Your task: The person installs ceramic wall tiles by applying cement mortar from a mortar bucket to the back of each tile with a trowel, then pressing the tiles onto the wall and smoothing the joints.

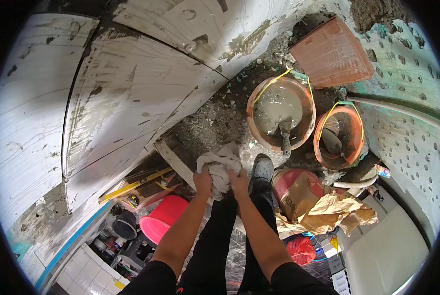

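A crumpled, greyish cloth (219, 164) is bunched between my two hands in front of my legs. My left hand (202, 180) is closed on its left side. On the right side, my right hand (239, 182) grips the same cloth, slightly smeared by motion. Beyond the cloth stands a large orange bucket (253, 120) with wet grey mix inside and a trowel (285, 135) resting in it. To its right, a smaller orange bucket (359, 129) holds another trowel (332, 141).
Marbled tiles (126, 78) cover the left wall. A reddish tile stack (332, 53) stands behind the buckets. Right of my legs lies a torn paper sack (296, 194); on the left are a pink basin (163, 216) and a yellow level (134, 185). A white pipe (399, 109) runs at right.
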Tool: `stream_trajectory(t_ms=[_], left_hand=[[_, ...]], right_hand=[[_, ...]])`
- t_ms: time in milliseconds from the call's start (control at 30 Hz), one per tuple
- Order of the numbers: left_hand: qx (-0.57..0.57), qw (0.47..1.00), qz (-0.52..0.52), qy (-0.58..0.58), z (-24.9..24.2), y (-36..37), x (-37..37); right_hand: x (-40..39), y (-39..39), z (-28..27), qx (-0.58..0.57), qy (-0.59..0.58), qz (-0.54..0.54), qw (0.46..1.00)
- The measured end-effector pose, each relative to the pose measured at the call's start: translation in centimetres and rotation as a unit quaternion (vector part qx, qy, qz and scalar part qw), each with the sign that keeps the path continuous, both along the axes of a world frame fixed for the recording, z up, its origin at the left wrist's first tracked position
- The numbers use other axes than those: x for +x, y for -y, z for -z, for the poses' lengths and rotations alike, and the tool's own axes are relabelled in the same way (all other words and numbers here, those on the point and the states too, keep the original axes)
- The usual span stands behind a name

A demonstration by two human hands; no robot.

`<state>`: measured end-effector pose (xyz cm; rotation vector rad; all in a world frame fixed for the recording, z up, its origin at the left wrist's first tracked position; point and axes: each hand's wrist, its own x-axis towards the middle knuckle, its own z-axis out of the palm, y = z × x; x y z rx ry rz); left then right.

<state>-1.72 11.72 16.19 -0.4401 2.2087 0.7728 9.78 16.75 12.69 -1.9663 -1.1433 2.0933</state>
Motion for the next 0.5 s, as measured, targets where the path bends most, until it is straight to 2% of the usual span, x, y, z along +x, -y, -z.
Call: stream_trajectory(t_ms=[67, 133, 233, 300, 333, 433, 500], left_hand=[[0.047, 0.996, 0.070, -0.009, 0.1, 1.3, -0.1], [0.108, 0.981, 0.159, -0.009, 1.8, 4.3, -0.6], [0.173, 0.966, -0.080, 0.177, -2.2, 1.9, -0.9], [0.136, 0.975, 0.146, 0.101, -5.0, 0.6, -1.4], [0.115, 0.958, 0.257, 0.060, -5.7, 0.2, -1.6], [0.013, 0.919, 0.382, 0.095, -4.0, 1.8, -2.3], [0.075, 0.951, 0.301, 0.011, -3.3, 1.6, -0.2]], right_hand=[[2.0, -0.7, 0.5, -0.133, -0.110, 0.188, 0.967], [3.2, -1.5, -0.1, -0.228, -0.188, 0.356, 0.886], [3.7, 0.4, 2.5, -0.228, -0.212, 0.281, 0.908], [3.5, 0.5, 2.1, -0.273, -0.217, 0.288, 0.892], [3.2, 0.3, 2.0, -0.294, -0.220, 0.291, 0.883], [1.1, -1.5, -0.9, -0.342, -0.138, 0.236, 0.899], [1.2, 6.8, 7.7, -0.328, -0.261, 0.332, 0.845]])
